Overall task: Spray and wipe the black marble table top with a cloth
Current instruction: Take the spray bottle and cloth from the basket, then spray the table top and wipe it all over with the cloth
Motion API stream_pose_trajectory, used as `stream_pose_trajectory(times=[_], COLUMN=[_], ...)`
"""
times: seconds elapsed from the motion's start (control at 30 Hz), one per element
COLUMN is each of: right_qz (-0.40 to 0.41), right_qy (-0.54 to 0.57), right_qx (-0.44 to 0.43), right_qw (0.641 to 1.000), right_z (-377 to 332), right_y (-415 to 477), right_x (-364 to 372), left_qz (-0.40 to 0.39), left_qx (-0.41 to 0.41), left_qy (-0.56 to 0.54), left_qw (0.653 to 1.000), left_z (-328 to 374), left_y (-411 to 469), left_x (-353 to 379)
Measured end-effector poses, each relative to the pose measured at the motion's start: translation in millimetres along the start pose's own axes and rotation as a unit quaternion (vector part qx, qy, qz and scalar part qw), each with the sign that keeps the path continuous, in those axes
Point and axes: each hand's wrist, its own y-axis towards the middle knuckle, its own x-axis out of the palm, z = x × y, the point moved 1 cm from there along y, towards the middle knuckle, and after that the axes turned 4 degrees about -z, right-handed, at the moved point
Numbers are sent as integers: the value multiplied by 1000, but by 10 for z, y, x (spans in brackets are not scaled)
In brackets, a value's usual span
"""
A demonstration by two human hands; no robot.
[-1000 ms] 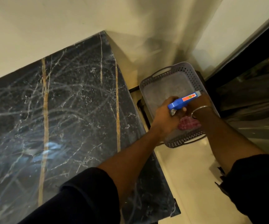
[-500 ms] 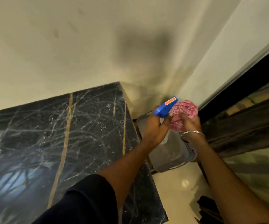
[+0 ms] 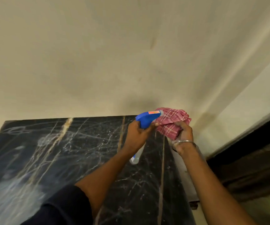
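The black marble table top (image 3: 69,153), veined in white and gold, fills the lower left and middle. My left hand (image 3: 136,133) grips a spray bottle (image 3: 147,120) with a blue trigger head, held above the table's far right corner; its clear body hangs below my fist. My right hand (image 3: 183,133), with a metal bangle on the wrist, holds a bunched red checked cloth (image 3: 173,121) right beside the nozzle. The nozzle points at the cloth.
A cream wall (image 3: 114,54) rises directly behind the table. To the right runs a dark door frame or panel (image 3: 252,159). The table's right edge (image 3: 186,184) drops to a pale floor strip at the bottom right.
Both hands have lifted from the grey basket beside the table to above its far right corner, carrying bottle and cloth. The view has tilted up and the basket is out of sight.
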Motion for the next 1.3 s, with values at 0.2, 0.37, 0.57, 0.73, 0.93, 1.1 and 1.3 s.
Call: stream_pose_trajectory(times=[0.2,0.37,0.57,0.73,0.93,1.1,1.3], right_qz=[-27,-43,-46,-31,-57,-94,-119], right_qy=[8,17,-30,-94,-53,-14,-2], right_qx=[43,47,75,84,164,204,218], right_qw=[999,998,996,992,983,974,969], right_z=[777,1404,2022,2302,2339,2253,2235], right_y=[-624,-1022,-1415,-1493,-1489,-1449,-1414], right_x=[882,1484,2027,2274,2472,2481,2458], left_qz=[-2,53,174,182,163,170,197], left_qx=[-29,-33,0,-31,-65,-75,-87], left_qy=[-24,12,72,78,61,98,176], left_qw=[999,998,982,980,983,978,960], left_z=[101,91,141,98,114,92,86], left_y=[-369,-625,-935,-1049,-1113,-1190,-1232], left_x=[-1374,-2408,-3140,-3492,-3683,-3637,-3515])
